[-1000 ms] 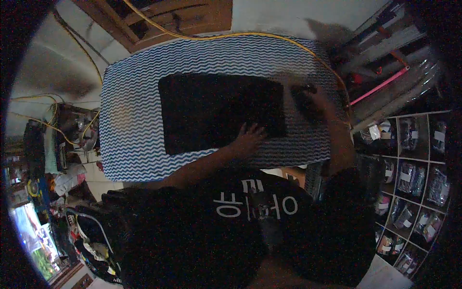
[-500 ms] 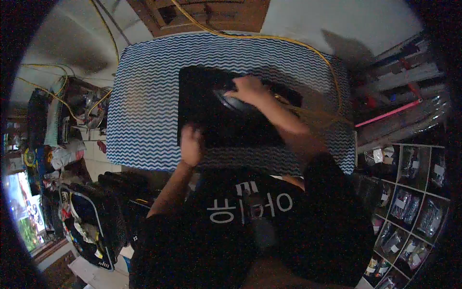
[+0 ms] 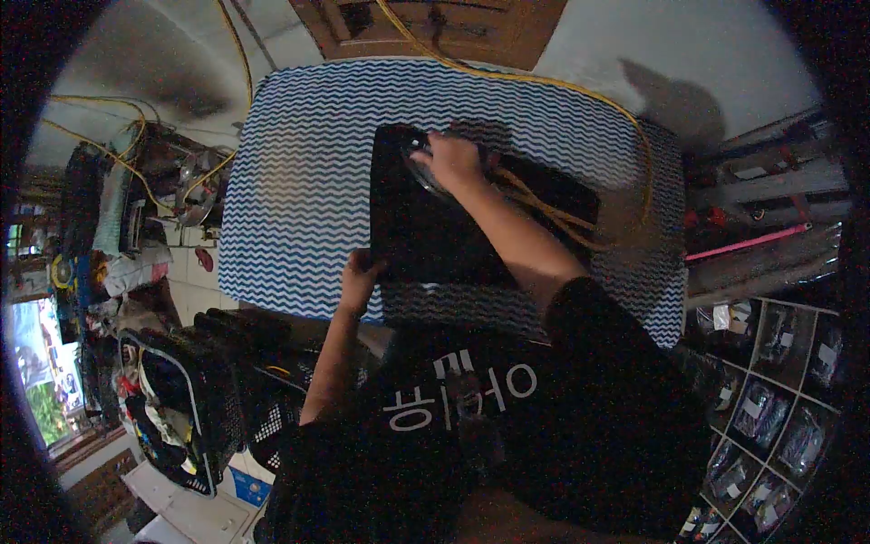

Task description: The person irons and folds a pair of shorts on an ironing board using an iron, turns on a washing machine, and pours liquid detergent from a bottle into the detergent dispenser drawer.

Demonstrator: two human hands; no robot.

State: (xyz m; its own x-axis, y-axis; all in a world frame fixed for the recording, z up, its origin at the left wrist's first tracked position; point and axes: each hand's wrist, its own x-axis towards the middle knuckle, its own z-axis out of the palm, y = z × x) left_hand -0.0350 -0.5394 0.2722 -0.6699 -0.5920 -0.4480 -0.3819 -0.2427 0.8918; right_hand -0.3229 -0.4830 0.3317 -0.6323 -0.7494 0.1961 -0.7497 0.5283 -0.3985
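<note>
Black folded cloth (image 3: 435, 240) lies on a table covered with a blue-and-white zigzag cloth (image 3: 299, 190). My right hand (image 3: 450, 163) is closed round the handle of a dark iron (image 3: 424, 174), which rests on the upper left part of the black cloth. At the black cloth's lower left corner is my left hand (image 3: 364, 272), its thumb and fingers closed on the edge. The iron's underside is hidden against the cloth. Yellow cord (image 3: 544, 208) trails to the right behind my right forearm.
A yellow cable (image 3: 544, 80) runs along the table's far edge. Black baskets (image 3: 186, 408) holding clothes stand at the lower left. Compartment shelves (image 3: 761, 399) with plastic-wrapped packets are at the lower right. A wooden door (image 3: 453, 32) is beyond the table.
My right hand and the iron have moved toward the black cloth's upper left corner. My left hand, flat on the cloth before, has shifted to its lower left corner. The view has shifted.
</note>
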